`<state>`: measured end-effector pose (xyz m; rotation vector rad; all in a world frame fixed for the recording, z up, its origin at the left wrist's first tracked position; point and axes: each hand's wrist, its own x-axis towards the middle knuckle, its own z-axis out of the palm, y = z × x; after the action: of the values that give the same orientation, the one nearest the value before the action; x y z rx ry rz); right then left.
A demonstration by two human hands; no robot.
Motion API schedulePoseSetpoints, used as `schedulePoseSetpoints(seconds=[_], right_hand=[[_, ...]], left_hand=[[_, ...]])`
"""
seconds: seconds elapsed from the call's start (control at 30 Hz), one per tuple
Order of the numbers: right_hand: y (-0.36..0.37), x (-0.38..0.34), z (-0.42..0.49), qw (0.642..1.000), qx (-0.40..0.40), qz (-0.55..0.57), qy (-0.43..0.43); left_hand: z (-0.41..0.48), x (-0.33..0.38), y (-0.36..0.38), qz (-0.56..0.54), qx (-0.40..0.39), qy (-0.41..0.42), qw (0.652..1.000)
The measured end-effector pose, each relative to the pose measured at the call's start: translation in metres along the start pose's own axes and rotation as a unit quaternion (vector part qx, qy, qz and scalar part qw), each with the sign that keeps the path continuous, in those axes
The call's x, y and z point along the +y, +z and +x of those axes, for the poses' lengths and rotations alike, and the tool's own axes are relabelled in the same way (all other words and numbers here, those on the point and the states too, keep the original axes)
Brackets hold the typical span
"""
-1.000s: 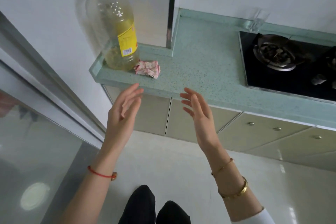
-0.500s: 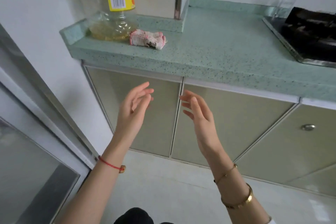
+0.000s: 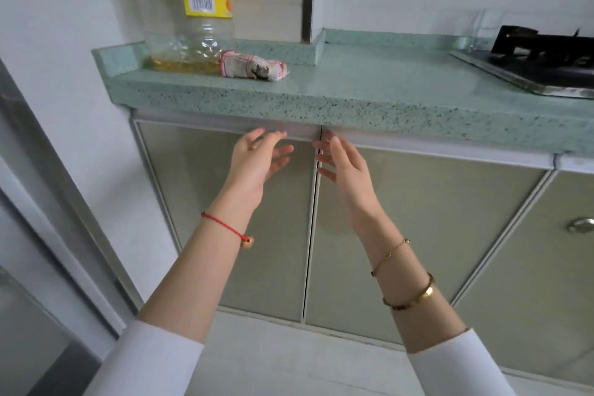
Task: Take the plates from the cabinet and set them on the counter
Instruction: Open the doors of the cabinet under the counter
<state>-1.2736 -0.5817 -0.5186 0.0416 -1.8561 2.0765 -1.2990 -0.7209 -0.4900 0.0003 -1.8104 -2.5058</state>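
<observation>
Evidently the opening step was in hand: the left hand [image 3: 257, 161] and the right hand [image 3: 344, 167] were held at centre frame, fingers spread and nothing gripped, by the top of the seam between the closed cabinet doors [image 3: 199, 202]. No plates were seen; they were judged to lie behind. Next, the door edges would need hooking and pulling outward, below the counter [image 3: 353, 87] in the upper frame.

bottle [image 3: 193, 26] & rag [image 3: 254, 67] on counter [image 3: 369, 87] left, stove [image 3: 540, 58] right, cabinet [image 3: 225, 202] below
</observation>
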Motion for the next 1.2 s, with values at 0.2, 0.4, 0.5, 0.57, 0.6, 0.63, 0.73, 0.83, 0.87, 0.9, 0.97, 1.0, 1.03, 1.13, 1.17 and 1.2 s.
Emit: schedulePoseSetpoints(seconds=[0.2,0.4,0.5,0.57,0.6,0.63,0.73,0.83,0.87,0.9,0.97,1.0,1.03,1.13,1.17,1.2], right_hand=[[0.012,-0.013,0.008,0.999,-0.005,0.035,0.033],[0.016,-0.017,0.007,0.992,0.004,0.109,0.061],[0.017,-0.018,0.005,0.987,0.006,0.144,0.074],[0.015,-0.017,0.002,0.991,0.019,0.115,0.064],[0.015,-0.015,0.0,0.995,0.03,0.076,0.049],[0.014,-0.014,-0.001,0.998,0.042,0.03,0.027],[0.016,-0.008,-0.011,0.992,0.045,-0.1,-0.062],[0.019,-0.004,-0.026,0.96,-0.008,-0.194,-0.204],[0.02,-0.003,-0.031,0.946,-0.019,-0.208,-0.246],[0.022,-0.002,-0.036,0.939,-0.027,-0.208,-0.274],[0.026,-0.001,-0.047,0.931,-0.048,-0.196,-0.304],[0.029,0.0,-0.052,0.928,-0.062,-0.19,-0.313],[0.031,0.0,-0.057,0.926,-0.078,-0.184,-0.32],[0.04,0.001,-0.068,0.919,-0.125,-0.159,-0.34],[0.044,0.001,-0.071,0.918,-0.136,-0.144,-0.343],[0.047,0.002,-0.074,0.92,-0.144,-0.126,-0.342]], left_hand=[[0.01,0.007,0.005,-0.05,-0.005,-0.015,0.999],[0.014,0.0,0.001,-0.049,-0.014,-0.004,0.999],[0.008,-0.001,-0.004,-0.063,-0.006,0.006,0.998],[0.003,-0.003,-0.009,-0.056,-0.003,0.017,0.998],[-0.001,-0.004,-0.012,-0.052,-0.005,0.022,0.998],[-0.005,-0.004,-0.016,-0.047,-0.006,0.027,0.998],[-0.015,-0.006,-0.034,-0.032,-0.011,0.042,0.999],[-0.026,-0.005,-0.053,-0.026,-0.028,0.052,0.998],[-0.03,-0.005,-0.059,-0.029,-0.036,0.054,0.997],[-0.035,-0.004,-0.064,-0.032,-0.043,0.055,0.997],[-0.045,-0.002,-0.076,-0.034,-0.054,0.06,0.996],[-0.05,-0.001,-0.082,-0.031,-0.058,0.065,0.996],[-0.057,0.0,-0.089,-0.029,-0.061,0.072,0.995],[-0.081,0.0,-0.11,-0.006,-0.051,0.104,0.993],[-0.092,-0.003,-0.117,0.031,-0.038,0.136,0.99],[-0.104,-0.007,-0.121,0.085,-0.013,0.182,0.98]])
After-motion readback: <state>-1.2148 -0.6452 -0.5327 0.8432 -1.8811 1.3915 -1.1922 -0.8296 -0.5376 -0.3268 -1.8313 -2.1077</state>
